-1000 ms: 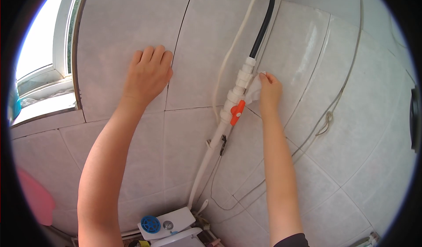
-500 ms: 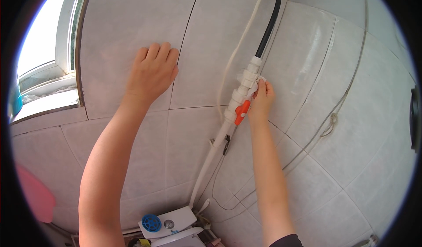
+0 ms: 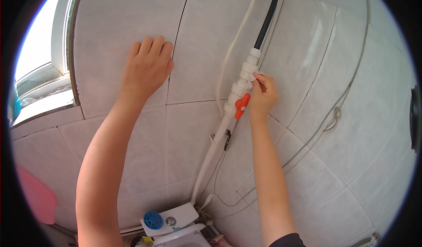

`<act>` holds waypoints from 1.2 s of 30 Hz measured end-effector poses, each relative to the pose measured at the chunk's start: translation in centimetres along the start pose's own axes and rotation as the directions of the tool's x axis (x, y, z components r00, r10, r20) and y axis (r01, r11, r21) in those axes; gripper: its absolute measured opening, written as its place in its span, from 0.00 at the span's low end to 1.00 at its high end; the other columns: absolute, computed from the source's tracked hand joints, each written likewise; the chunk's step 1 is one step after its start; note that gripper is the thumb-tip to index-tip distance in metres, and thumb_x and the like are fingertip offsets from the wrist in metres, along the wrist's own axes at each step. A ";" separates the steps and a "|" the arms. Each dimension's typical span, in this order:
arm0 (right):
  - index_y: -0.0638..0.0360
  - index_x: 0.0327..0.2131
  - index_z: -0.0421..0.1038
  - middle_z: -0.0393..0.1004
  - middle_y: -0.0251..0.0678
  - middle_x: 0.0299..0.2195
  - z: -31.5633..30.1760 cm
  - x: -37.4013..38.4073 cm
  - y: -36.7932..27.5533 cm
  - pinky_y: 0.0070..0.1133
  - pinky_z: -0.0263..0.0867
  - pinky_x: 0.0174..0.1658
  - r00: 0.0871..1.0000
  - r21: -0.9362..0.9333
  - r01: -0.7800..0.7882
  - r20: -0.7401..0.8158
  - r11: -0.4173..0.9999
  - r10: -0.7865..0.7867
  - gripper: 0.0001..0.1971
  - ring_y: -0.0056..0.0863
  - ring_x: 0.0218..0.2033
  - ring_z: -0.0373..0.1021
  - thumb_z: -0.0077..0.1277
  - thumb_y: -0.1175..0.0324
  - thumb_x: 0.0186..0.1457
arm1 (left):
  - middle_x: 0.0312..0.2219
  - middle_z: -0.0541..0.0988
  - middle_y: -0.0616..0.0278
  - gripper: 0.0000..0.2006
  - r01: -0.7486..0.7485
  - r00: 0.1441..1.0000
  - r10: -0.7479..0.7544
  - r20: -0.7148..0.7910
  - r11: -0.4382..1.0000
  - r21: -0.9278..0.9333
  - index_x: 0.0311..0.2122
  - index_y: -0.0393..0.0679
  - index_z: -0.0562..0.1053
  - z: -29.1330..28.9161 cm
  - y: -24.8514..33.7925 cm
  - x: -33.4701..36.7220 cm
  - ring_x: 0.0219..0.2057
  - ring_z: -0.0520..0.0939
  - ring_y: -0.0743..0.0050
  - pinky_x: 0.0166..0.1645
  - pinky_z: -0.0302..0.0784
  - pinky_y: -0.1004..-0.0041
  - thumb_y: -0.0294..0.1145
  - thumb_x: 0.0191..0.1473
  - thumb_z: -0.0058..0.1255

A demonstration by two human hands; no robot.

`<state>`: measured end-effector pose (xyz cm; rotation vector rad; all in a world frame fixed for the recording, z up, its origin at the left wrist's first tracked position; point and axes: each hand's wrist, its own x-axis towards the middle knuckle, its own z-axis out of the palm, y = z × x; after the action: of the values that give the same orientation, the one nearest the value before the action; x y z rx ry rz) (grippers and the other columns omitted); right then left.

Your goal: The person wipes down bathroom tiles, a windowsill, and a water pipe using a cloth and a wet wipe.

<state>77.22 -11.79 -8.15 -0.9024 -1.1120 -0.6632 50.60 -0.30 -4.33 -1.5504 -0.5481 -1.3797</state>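
**Fingers on the valve fitting, palm braced on the wall**

The white pipe valve (image 3: 241,86) sits on a pipe that runs up the tiled wall (image 3: 110,27), with an orange lever (image 3: 242,106) just below its collars and a black hose (image 3: 267,21) entering from above. The right hand (image 3: 263,96) has its fingertips pinched together on the upper collar, thumb and forefinger closed on the fitting. By its look the valve is rigid plastic, light but fixed in place; it would be smooth and a bit slippery, so the ribbed collars or the lever seem the best places to grip. The left hand (image 3: 147,67) lies flat and open against the tiles, holding nothing.

A thin white cable (image 3: 228,58) hangs just beside the pipe, and a grey wire (image 3: 336,111) with a knot loops across the tiles to the right. Below stands a white appliance with a blue cap (image 3: 153,219). A window (image 3: 39,62) is at the left.
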 end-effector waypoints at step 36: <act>0.64 0.30 0.68 0.70 0.32 0.25 2.2 2.2 -2.5 0.20 0.63 0.33 0.981 -0.054 -0.182 -0.078 0.982 0.177 0.05 0.21 0.26 0.66 0.54 0.74 0.52 | 0.28 0.68 0.67 0.05 -0.009 1.000 0.008 0.027 1.000 0.027 0.29 0.46 0.67 0.2 -0.1 -0.2 0.30 0.69 0.72 0.35 0.64 0.72 0.30 0.47 0.50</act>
<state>74.87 -11.12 -5.05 -1.0105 -0.9367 -0.5789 50.57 0.02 -4.48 -1.5497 -0.5742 -1.3409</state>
